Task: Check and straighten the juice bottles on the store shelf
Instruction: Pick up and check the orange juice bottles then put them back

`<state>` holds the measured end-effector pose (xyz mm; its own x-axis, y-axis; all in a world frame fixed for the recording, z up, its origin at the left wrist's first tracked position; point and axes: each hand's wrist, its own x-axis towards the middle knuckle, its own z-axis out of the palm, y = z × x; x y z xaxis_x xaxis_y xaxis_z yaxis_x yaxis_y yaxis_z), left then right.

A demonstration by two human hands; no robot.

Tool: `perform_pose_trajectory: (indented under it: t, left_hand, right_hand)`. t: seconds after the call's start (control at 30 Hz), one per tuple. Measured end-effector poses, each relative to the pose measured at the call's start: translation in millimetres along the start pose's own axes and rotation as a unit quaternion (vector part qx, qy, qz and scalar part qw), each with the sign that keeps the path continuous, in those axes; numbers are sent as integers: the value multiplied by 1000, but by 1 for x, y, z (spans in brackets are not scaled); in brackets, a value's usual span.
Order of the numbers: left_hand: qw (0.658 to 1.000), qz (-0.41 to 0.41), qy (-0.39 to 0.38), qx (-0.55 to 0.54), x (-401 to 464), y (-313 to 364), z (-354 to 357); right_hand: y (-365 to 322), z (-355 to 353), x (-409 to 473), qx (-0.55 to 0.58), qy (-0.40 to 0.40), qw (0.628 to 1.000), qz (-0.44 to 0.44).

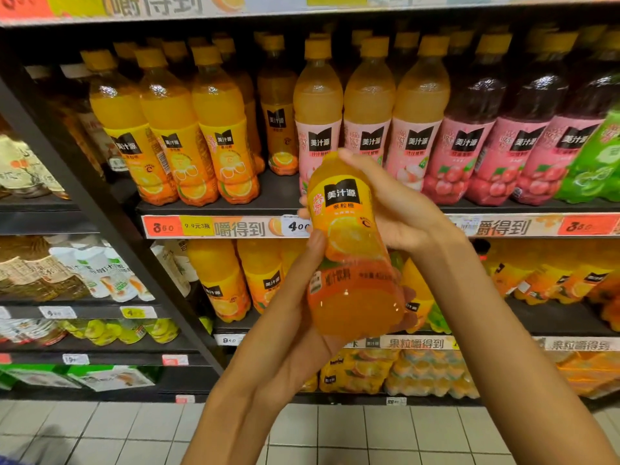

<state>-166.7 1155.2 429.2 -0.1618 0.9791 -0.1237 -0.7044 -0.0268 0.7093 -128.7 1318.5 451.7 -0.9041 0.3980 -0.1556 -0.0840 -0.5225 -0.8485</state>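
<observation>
I hold an orange juice bottle (pixel 349 243) in front of the shelf, its label facing me and its cap hidden behind my right hand. My left hand (pixel 295 317) grips the bottle's lower part from the left, thumb up along its side. My right hand (pixel 392 209) wraps the upper part from the right. Behind it on the shelf (pixel 214 209) stand orange juice bottles (pixel 188 129), with a gap in the front row just right of them, then peach bottles (pixel 365 115) and dark red bottles (pixel 483 129).
A green bottle (pixel 597 162) stands at the far right of the same shelf. More orange bottles (pixel 231 283) fill the shelf below, and multipacks (pixel 399 370) sit lower still. Another shelving bay with other drinks (pixel 100 280) lies to the left. Tiled floor (pixel 134 434) is beneath.
</observation>
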Motion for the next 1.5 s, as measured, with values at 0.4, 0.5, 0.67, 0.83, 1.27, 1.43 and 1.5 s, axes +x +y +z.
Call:
perform_pose_trajectory:
  t: [0.4, 0.5, 0.67, 0.83, 1.27, 1.43, 1.5]
  left_hand:
    - [993, -11, -57, -99, -5, -6, -7]
    - [997, -8, -53, -55, -2, -13, -19]
    - [976, 55, 50, 206, 6, -18, -38]
    - [924, 124, 61, 358, 21, -22, -49]
    - [832, 239, 77, 495, 64, -27, -59]
    - [868, 225, -5, 443, 46, -20, -58]
    - [873, 193, -37, 446, 42, -21, -57]
  right_hand:
    - [16, 2, 5, 7, 47, 999, 10]
    - [5, 3, 4, -98, 50, 990, -92]
    - [0, 5, -8, -178, 40, 964, -195]
    - [8, -1, -24, -235, 35, 939, -247]
    - [9, -1, -72, -372, -147, 832, -383]
    - [4, -10, -61, -253, -137, 895, -341]
    - [4, -9, -51, -205, -114, 928, -291]
